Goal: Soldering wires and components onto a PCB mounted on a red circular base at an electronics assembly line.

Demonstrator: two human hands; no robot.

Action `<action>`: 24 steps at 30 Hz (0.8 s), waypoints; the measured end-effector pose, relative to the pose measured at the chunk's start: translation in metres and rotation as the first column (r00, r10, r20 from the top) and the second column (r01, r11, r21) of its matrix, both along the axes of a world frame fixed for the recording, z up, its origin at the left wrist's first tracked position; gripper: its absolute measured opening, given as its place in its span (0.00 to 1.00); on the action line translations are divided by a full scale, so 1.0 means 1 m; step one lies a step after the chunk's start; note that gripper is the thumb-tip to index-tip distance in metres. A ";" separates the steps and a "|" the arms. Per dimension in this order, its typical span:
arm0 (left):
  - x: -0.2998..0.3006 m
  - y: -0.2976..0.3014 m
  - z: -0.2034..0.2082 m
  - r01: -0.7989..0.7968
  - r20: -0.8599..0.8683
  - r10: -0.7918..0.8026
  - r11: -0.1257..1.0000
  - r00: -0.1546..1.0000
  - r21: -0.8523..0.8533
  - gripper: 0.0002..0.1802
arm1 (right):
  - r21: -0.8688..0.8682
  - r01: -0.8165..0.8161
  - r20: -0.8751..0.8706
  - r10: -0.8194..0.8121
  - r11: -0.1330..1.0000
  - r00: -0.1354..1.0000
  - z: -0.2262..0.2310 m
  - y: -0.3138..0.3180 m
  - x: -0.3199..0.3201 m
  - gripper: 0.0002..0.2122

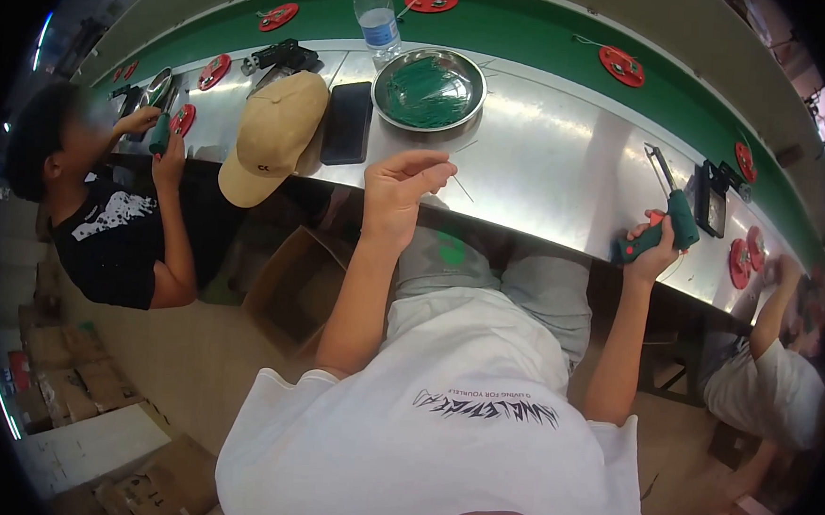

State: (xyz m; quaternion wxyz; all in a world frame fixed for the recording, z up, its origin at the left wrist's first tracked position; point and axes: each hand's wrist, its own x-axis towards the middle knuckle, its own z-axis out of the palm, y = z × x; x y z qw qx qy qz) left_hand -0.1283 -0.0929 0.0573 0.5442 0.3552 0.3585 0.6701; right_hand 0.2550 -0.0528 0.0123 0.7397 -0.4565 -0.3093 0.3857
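My left hand [402, 193] is raised at the bench's front edge, thumb and forefinger pinched on thin wire-like strands [464, 187]. Just beyond it sits a round metal bowl [379, 107] holding a heap of thin green strands [429, 90]. At the right, my right hand [654, 251] grips a green pistol-shaped power tool [679, 220] with red parts on its handle. A long narrow metal nose [662, 169] points from the tool away from me, over the bench.
Left of the bowl are a dark phone [347, 123], a tan cap [283, 132] and a water bottle [378, 24]. Red discs [621, 66] lie on the moving-belt-like green strip [530, 27]. Co-workers sit at left [118, 211] and right [768, 383]; an open carton [293, 283] stands below.
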 end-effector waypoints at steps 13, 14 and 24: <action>0.014 0.062 0.014 0.019 0.167 -0.004 0.996 0.986 -0.085 0.04 | -0.092 0.032 -0.108 -0.042 0.995 0.993 -0.008 0.001 0.005 0.17; 0.013 0.071 0.015 0.012 0.147 0.001 0.996 0.989 -0.091 0.05 | -0.093 0.021 -0.132 -0.033 0.995 0.991 -0.007 0.001 0.006 0.18; 0.010 0.301 0.036 -0.200 -0.565 0.220 0.975 0.795 0.098 0.05 | -0.082 -0.049 -0.181 0.034 0.995 0.983 -0.004 -0.005 0.011 0.18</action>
